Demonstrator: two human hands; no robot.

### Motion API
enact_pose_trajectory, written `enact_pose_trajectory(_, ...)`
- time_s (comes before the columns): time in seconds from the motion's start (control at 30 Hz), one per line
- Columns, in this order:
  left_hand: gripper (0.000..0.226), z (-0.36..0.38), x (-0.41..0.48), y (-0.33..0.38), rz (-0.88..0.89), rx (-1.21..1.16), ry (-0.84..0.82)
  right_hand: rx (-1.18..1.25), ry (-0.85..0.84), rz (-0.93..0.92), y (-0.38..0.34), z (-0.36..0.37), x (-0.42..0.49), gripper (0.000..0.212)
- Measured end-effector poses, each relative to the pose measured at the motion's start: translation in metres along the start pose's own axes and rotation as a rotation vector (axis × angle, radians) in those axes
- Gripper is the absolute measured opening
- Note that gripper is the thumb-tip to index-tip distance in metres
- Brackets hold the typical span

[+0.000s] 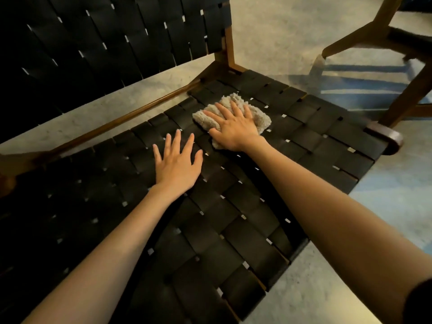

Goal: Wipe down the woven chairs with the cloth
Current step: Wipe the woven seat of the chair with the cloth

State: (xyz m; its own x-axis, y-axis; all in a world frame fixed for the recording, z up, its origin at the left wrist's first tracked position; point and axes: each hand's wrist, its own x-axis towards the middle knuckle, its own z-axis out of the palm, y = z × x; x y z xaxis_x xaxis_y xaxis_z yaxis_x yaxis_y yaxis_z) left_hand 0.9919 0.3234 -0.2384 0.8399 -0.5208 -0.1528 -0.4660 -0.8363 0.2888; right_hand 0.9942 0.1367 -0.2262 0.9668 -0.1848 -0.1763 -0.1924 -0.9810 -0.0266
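Right hand (236,128): fingers (222,111) straight and spread, pressing flat on the shaggy beige cloth (257,113), which lies beneath palm and fingers, its edges showing past the fingertips. Left hand (177,164): fingers splayed wide, holding nothing, flat on the black woven-strap chair seat (233,218) just beside the cloth. The cloth sits toward the seat's back. A second wooden chair frame (383,36) stands well apart.

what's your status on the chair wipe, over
Right hand flat on cloth, pressing it to woven seat. Left hand flat on seat, empty. Nothing in the way; second chair off right.
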Motion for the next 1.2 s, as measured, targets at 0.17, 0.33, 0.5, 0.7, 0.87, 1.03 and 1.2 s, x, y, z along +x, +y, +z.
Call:
enact_pose_trajectory(0.17, 0.063, 0.007, 0.011, -0.013, 0.023, 0.030, 0.064, 0.028, 0.025, -0.038, -0.015, 0.004, 0.053, 0.056)
enact_pose_trajectory(0.33, 0.062, 0.009, 0.011, -0.013, 0.024, 0.021, 0.071, 0.045, 0.054, -0.045, -0.022, 0.002, 0.073, 0.056)
enact_pose_trajectory(0.5, 0.059, 0.005, 0.015, -0.006, 0.018, -0.028, 0.042, -0.021, 0.145, 0.120, -0.008, -0.006, 0.082, 0.055)
enact_pose_trajectory(0.7, 0.059, 0.006, 0.030, 0.016, 0.070, -0.020, -0.011, -0.075, 0.111, 0.188, 0.016, -0.015, 0.079, 0.057)
enact_pose_trajectory(0.87, 0.062, 0.006, 0.029, 0.029, 0.057, -0.019, -0.055, -0.099, 0.068, 0.192, 0.031, -0.021, 0.042, 0.058)
enact_pose_trajectory(1.03, 0.060, 0.004, 0.014, 0.059, 0.107, -0.090, -0.139, -0.104, 0.044, 0.236, 0.056, -0.031, -0.031, 0.056)
enact_pose_trajectory(1.2, 0.059, 0.003, -0.005, 0.090, 0.133, -0.114, -0.199, -0.110, 0.070, 0.321, 0.077, -0.043, -0.112, 0.055)
